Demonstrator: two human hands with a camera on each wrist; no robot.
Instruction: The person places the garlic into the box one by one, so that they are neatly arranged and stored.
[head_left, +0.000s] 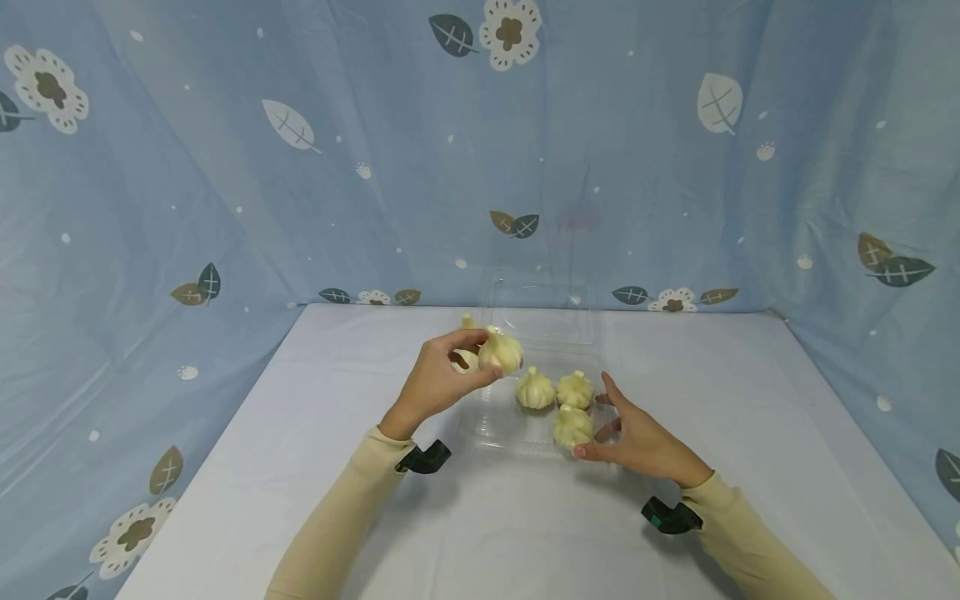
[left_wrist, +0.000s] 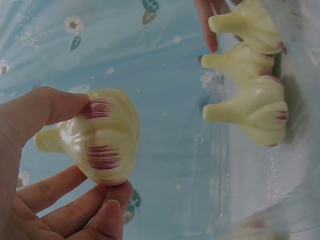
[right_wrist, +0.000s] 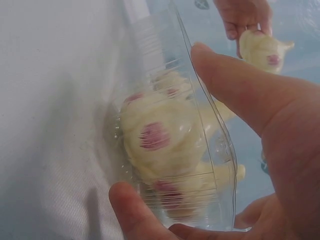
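My left hand (head_left: pixel 442 371) pinches a pale garlic bulb (head_left: pixel 501 352) between thumb and fingertips, raised over the left part of a clear plastic box (head_left: pixel 495 437). Purple streaks mark the bulb (left_wrist: pixel 102 137) in the left wrist view. Three more garlic bulbs sit in the box's right half: one in the middle (head_left: pixel 535 389), one at the back right (head_left: pixel 575 389) and one at the front right (head_left: pixel 573 427). Another bulb (head_left: pixel 467 362) is partly hidden behind my left fingers. Around the box's front right corner, my right hand (head_left: pixel 645 437) grips its walls, thumb near the rim.
The box's hinged clear lid (head_left: pixel 543 312) is folded back toward the curtain. A white cloth (head_left: pixel 337 350) covers the table. Behind and at both sides hangs a blue curtain (head_left: pixel 405 158) with leaves and flowers. Each wrist wears a small black camera (head_left: pixel 425 457).
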